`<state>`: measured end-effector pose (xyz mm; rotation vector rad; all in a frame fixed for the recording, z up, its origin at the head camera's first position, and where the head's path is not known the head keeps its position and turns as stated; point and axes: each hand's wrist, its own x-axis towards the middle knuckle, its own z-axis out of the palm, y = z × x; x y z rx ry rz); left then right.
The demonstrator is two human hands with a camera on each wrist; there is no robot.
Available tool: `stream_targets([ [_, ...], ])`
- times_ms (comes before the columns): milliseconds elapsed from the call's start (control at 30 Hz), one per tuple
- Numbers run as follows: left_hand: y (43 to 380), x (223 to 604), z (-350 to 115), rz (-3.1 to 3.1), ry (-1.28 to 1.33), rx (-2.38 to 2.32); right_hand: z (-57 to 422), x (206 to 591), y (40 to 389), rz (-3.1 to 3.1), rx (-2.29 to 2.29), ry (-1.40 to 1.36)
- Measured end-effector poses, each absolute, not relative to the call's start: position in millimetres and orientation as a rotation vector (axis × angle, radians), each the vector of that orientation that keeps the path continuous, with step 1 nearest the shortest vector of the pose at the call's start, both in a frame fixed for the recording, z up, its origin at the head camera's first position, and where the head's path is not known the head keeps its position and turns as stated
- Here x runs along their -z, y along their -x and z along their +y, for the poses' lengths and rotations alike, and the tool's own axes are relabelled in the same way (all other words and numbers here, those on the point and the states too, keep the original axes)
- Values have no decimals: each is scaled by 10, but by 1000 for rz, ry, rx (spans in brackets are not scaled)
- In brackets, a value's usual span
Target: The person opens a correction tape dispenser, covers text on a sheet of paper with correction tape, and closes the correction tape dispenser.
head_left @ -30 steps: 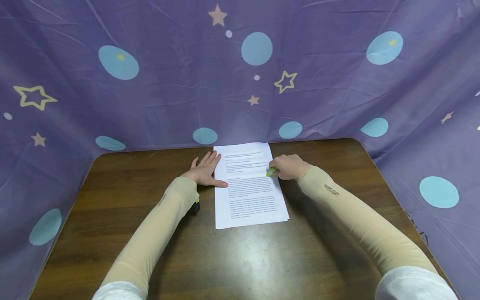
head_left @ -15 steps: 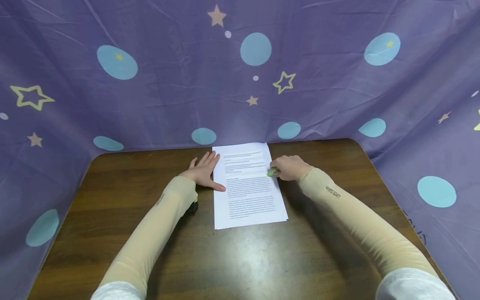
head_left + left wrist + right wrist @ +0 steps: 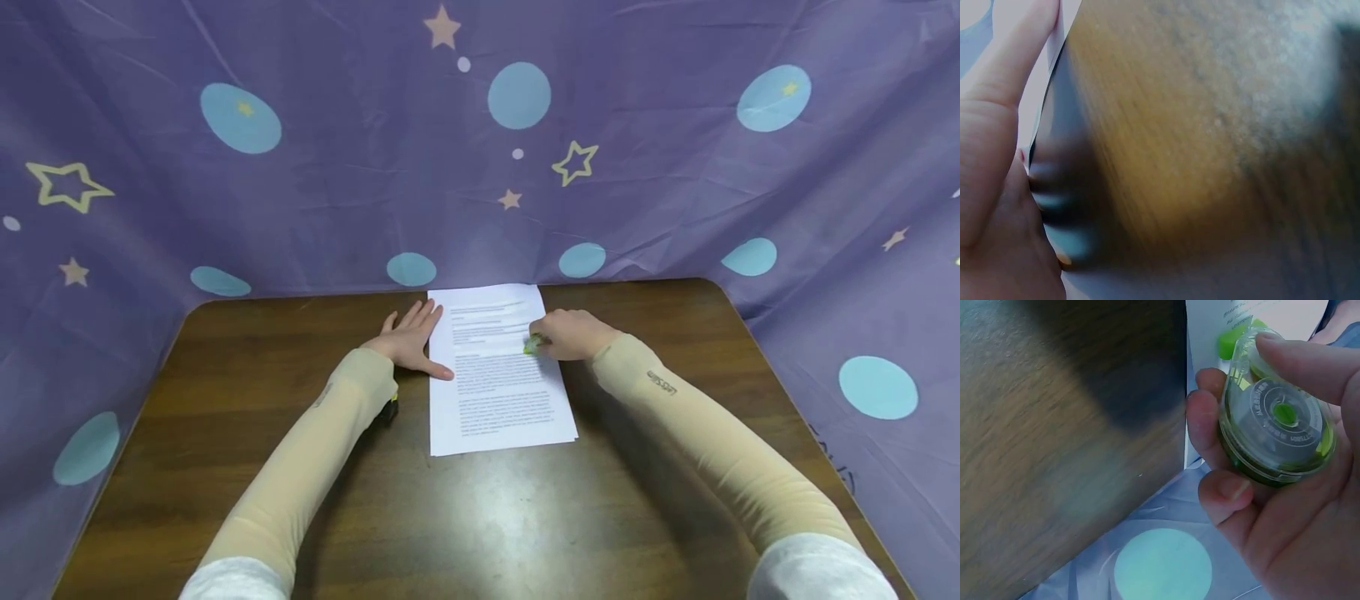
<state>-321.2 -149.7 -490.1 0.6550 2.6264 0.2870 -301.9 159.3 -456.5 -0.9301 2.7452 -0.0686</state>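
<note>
White sheets of printed paper point(image 3: 502, 392) lie in a small stack against the far edge of the table, the lower corner slightly fanned. My left hand point(image 3: 408, 343) rests flat with spread fingers on their left edge, the thumb over the margin. In the right wrist view my right hand point(image 3: 1310, 506) grips a clear and green correction tape dispenser point(image 3: 1279, 425) between thumb and curled fingers. Its bright green tip points at the page. In the head view the correction tape's front end is over the page's right side, beside a blank band between text blocks.
A brown wooden table point(image 3: 480, 517) carries the paper. Behind it hangs a purple curtain point(image 3: 337, 167) with stars and blue dots, meeting the table's far edge. A black and yellow item point(image 3: 388, 410) shows under the left sleeve's cuff.
My right hand has shifted slightly left over the page with the correction tape. My left hand stays on the paper's left edge, and the head view has moved a little.
</note>
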Motion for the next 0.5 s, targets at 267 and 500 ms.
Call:
stream_targets([
  [267, 3238, 4920, -1506, 2607, -644, -320, 1449, 4551, 3015, 2765, 96, 1009],
  [500, 3215, 4896, -1503, 2629, -647, -283, 1214, 4559, 2992, 2762, 112, 1101],
])
